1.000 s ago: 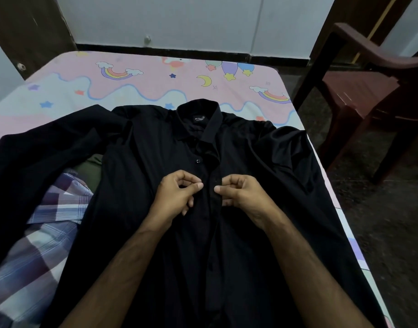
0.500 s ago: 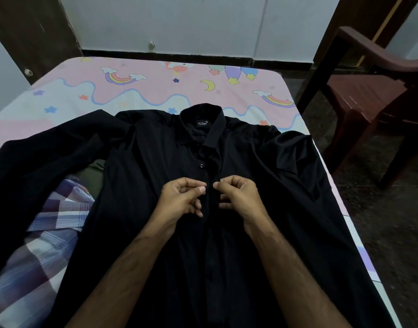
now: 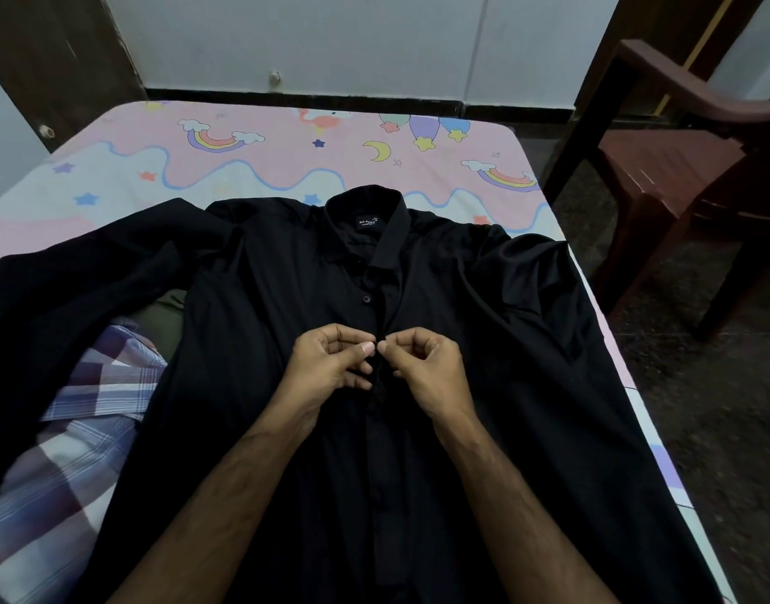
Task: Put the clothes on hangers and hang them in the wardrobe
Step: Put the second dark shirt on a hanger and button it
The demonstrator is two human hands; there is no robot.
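1. On the bed (image 3: 287, 167) the black shirt (image 3: 483, 342) lies flat, front up, over a plaid shirt (image 3: 82, 429).
2. Left hand (image 3: 326, 368) and right hand (image 3: 426, 368) pinch the placket at mid-chest, apparently working a button; no hanger is visible yet.
3. Next comes fetching a hanger.
4. Compared with a second ago, the thumbs have closed together.

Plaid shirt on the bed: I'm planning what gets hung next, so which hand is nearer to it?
Left. The left hand works the black shirt placket, toward the plaid shirt; the right hand is beyond.
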